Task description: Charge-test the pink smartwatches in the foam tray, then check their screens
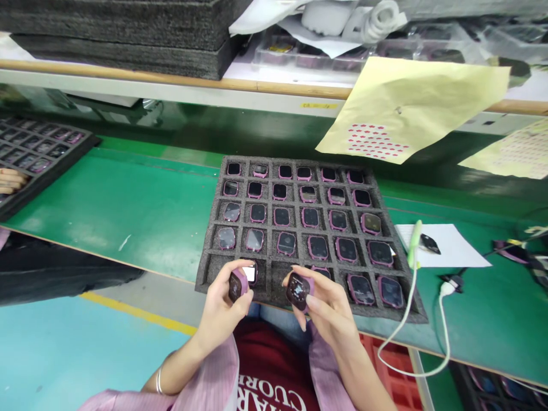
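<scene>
Between the thumb and fingers of my left hand (222, 305) is a purple smartwatch body (237, 285), its dark face turned sideways. My right hand (331, 305) grips another purple smartwatch body (298, 290), whose screen is lit with small white marks. Both hands hover over the front row of a black foam tray (268, 274). Behind my left fingertips, a watch with a bright white screen (249, 273) sits in the tray. Purple-rimmed watches, such as one dark-screened watch (286, 244), lie face up in most of the tray's cells. My right hand partly covers one in the front row.
A second foam tray (43, 148) stands at the left, with another person's hand (11, 180) on it. At right are a white cable (400, 325), a green-and-white tool (414, 242) and a white paper sheet (460, 245). Yellow papers (419, 108) hang from the shelf (282, 88).
</scene>
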`<action>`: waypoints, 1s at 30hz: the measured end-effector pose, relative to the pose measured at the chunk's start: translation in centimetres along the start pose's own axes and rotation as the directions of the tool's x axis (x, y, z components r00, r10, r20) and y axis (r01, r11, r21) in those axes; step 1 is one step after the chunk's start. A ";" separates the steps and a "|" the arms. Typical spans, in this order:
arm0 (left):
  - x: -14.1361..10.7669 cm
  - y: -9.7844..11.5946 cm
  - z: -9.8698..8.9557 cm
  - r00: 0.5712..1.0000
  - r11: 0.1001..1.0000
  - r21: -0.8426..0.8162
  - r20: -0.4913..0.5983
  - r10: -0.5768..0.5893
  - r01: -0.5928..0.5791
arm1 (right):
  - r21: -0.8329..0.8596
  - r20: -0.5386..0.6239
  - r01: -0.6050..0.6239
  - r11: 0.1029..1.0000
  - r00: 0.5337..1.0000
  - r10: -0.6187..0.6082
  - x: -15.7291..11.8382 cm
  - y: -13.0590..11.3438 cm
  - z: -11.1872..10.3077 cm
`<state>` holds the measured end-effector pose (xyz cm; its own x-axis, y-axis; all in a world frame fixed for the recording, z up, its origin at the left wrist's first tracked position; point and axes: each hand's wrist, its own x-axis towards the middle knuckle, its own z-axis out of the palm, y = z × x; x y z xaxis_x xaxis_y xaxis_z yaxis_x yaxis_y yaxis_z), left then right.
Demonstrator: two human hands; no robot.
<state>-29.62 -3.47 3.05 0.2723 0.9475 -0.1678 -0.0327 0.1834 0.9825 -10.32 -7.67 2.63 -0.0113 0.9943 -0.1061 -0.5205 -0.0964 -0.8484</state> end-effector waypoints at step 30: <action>0.2 -0.4 -0.5 0.979 0.966 -0.221 0.180 -0.097 0.136 | -0.023 0.121 -0.125 0.992 0.985 0.126 0.5 -0.1 -0.3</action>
<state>-30.04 -3.27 2.60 0.4430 0.8624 -0.2451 -0.2065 0.3642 0.9081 -10.04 -7.21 2.53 -0.1802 0.9723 -0.1489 -0.4953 -0.2205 -0.8403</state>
